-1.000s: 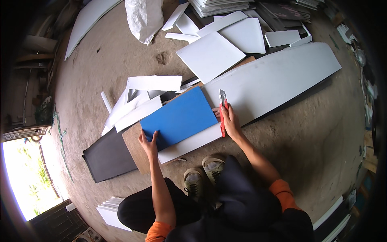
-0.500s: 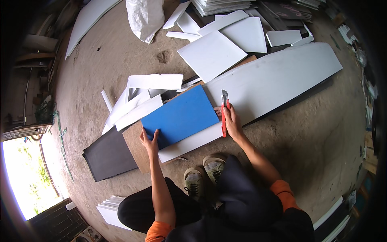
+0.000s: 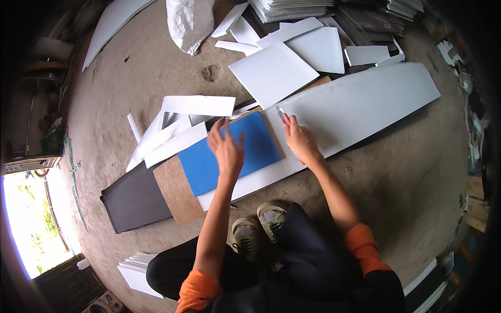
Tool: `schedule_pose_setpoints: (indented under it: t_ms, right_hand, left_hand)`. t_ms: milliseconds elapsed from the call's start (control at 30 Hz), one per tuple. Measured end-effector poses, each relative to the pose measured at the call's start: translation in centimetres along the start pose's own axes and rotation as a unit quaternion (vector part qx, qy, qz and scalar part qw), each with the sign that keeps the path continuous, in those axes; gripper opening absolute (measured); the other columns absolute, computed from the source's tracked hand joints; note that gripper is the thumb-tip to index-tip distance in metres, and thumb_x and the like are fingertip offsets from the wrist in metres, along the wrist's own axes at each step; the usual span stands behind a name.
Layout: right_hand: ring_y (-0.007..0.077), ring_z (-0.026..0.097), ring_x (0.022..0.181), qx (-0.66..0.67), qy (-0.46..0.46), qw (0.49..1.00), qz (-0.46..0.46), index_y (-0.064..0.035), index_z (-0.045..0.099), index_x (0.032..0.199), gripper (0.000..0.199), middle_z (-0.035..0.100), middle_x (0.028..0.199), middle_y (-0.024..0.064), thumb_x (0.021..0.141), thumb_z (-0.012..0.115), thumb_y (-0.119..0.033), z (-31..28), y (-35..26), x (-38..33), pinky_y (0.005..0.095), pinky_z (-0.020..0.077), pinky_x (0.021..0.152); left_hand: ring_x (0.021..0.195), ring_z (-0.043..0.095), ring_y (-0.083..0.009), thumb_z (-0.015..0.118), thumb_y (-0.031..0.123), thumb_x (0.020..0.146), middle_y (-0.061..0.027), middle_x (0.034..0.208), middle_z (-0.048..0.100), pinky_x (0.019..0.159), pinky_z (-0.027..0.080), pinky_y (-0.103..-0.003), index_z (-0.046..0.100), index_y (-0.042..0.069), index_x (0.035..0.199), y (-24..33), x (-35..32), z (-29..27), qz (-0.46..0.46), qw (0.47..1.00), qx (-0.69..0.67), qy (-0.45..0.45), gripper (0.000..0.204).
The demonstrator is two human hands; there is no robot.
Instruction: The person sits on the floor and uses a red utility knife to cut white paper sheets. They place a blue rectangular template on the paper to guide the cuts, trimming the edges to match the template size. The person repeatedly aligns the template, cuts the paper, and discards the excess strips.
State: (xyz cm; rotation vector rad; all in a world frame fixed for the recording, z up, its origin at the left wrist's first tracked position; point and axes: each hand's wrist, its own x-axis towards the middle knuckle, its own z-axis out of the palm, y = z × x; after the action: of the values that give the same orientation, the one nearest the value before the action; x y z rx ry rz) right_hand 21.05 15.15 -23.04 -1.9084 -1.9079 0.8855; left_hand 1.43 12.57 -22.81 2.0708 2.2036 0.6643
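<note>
My right hand [image 3: 302, 142] is closed around a red utility knife [image 3: 285, 118], its metal tip pointing up and left over the white board. Fingers spread and slightly blurred, my left hand [image 3: 227, 150] is over the blue rectangular panel [image 3: 255, 138]; whether it touches the panel I cannot tell. The panel lies on the left part of a long white board [image 3: 370, 99], which tapers at its far right. Under them is a brown board [image 3: 177, 192], also showing as a narrow strip along the blue panel's right edge.
A black sheet [image 3: 136, 201] sticks out at the left. White offcuts [image 3: 175, 133] lie beyond the blue panel, with a square white piece [image 3: 274, 73] farther back. A white sack [image 3: 190, 23] stands at the back. Stacked white sheets [image 3: 136, 279] sit by my left knee.
My left hand has left the blue panel's near left edge and moved up over it. My right hand has moved slightly up with the knife, now tilted left. A brown strip shows beside the panel.
</note>
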Motion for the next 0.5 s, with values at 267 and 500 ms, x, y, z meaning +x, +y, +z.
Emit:
schedule_pose_setpoints:
  t_ms: [267, 500]
  right_hand:
    - [0.0351, 0.06, 0.06, -0.091, -0.011, 0.991, -0.098, 0.0093, 0.043, 0.111, 0.038, 0.059, 0.063, 0.0204, 0.087, 0.039, -0.019, 2.0, -2.1, 1.3, 0.0423, 0.0489, 0.054]
    - [0.0321, 0.061, 0.06, -0.149, 0.002, 0.983, -0.109, 0.0086, 0.044, 0.108, 0.035, 0.06, 0.064, 0.0184, 0.086, 0.04, -0.018, 3.0, -2.7, 1.3, 0.0392, 0.0498, 0.053]
  left_hand:
    - [0.092, 0.047, -0.0262, 0.046, 0.022, 0.085, -0.0106, 0.094, 0.052, 0.082, 0.032, -0.041, 0.052, 0.004, 0.095, 1.8, 3.3, 6.2, 0.01, 0.999, -0.016, 0.027, 0.021]
    - [0.091, 0.05, -0.0254, 0.041, 0.024, 0.087, -0.0101, 0.09, 0.055, 0.08, 0.032, -0.04, 0.054, 0.003, 0.085, 2.1, 3.5, 6.6, -0.002, 1.0, 0.007, -0.007, 0.025]
